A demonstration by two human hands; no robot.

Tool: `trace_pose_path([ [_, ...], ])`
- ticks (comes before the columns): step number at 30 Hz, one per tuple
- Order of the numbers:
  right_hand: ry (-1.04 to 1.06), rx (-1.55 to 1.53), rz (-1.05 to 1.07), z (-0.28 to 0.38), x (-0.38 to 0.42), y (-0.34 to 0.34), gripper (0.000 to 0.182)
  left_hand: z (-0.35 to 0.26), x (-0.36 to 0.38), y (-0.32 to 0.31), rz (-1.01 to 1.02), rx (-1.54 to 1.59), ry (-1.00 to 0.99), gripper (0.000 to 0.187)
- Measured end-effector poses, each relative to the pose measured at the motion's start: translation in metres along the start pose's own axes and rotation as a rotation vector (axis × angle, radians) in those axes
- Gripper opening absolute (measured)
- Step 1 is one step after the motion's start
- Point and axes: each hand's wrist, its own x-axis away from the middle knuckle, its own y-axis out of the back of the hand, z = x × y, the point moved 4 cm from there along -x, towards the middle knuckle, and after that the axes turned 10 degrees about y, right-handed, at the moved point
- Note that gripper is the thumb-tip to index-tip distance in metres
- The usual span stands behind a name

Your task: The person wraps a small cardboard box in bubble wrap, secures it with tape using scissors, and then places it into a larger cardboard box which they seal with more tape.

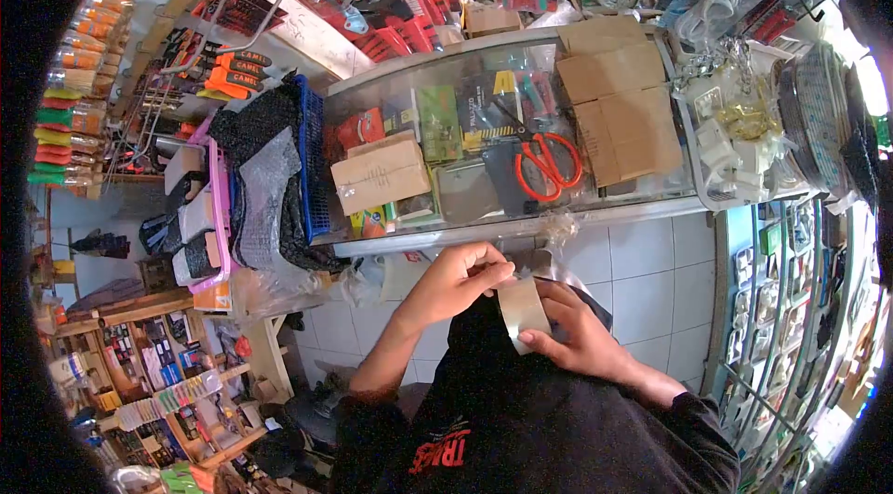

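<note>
A roll of packing tape [523, 315] is held close in front of my black shirt, beyond the near edge of the glass counter. My right hand [579, 334] is wrapped round the roll's right side, with the thumb along its lower edge. The fingers of my left hand [453, 286] pinch together at the roll's upper left edge, where a bit of clear tape shows. Exactly what lies between those fingertips is partly hidden. On the counter ahead lie orange-handled scissors [549, 166] and a small cardboard box [381, 172].
Folded cardboard [625, 113] lies on the glass counter [465, 232]. To its left stand a blue basket [314, 164] with bubble wrap [265, 192] and a pink basket [219, 215]. At the right is a wire basket [696, 168] of fittings. Packaged tools hang at the back.
</note>
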Motion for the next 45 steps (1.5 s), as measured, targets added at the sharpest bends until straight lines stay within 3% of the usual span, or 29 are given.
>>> trace_pose_path([
  [6,-0.129,-0.125,0.071,-0.01,0.0,-0.018,0.046,0.029,0.006,0.013,0.053,0.106,0.036,0.023],
  [12,-0.111,-0.122,0.1,-0.012,0.001,-0.033,0.054,0.025,0.018,0.02,-0.054,0.004,-0.071,0.025],
  [13,-0.011,-0.099,0.118,-0.004,-0.004,-0.026,0.054,0.023,0.018,0.022,-0.065,-0.117,-0.03,0.024],
  [16,-0.035,-0.083,0.416,-0.008,-0.006,0.0,0.054,0.0,0.031,0.018,-0.074,-0.192,-0.09,0.025],
  [17,-0.08,-0.033,0.416,-0.002,-0.009,0.015,0.04,0.002,0.03,0.017,-0.059,-0.144,-0.111,0.024],
  [20,-0.176,0.236,0.174,-0.002,-0.038,0.056,0.021,-0.017,0.032,0.013,-0.005,-0.301,-0.29,0.029],
  [21,-0.368,0.353,0.046,-0.009,-0.051,0.066,0.02,-0.019,0.03,0.013,0.02,-0.299,-0.282,0.029],
  [23,-0.23,0.513,-0.24,-0.014,-0.079,0.071,0.019,-0.027,0.032,0.008,0.067,-0.344,-0.28,0.024],
  [25,-0.038,0.901,-0.259,-0.062,-0.103,0.064,0.021,-0.03,0.032,0.005,0.087,-0.415,-0.32,0.023],
  [27,0.016,1.221,-0.27,-0.121,-0.125,0.053,0.028,-0.029,0.029,0.006,0.128,-0.41,-0.274,0.024],
  [31,-0.096,1.434,-0.296,-0.133,-0.148,0.046,0.038,-0.023,0.026,0.009,0.182,-0.435,-0.276,0.025],
  [34,-0.286,1.235,-0.117,-0.126,-0.161,0.055,0.057,-0.018,0.026,0.007,0.192,-0.413,-0.309,0.026],
  [40,-0.117,0.867,-0.262,-0.099,-0.155,0.071,0.075,-0.019,0.029,0.007,0.211,-0.397,-0.309,0.026],
  [43,-0.15,0.648,-0.185,-0.085,-0.144,0.083,0.071,-0.01,0.032,0.008,0.218,-0.376,-0.286,0.027],
  [45,-0.077,0.42,-0.078,-0.071,-0.13,0.096,0.08,-0.011,0.033,0.008,0.215,-0.359,-0.318,0.025],
])
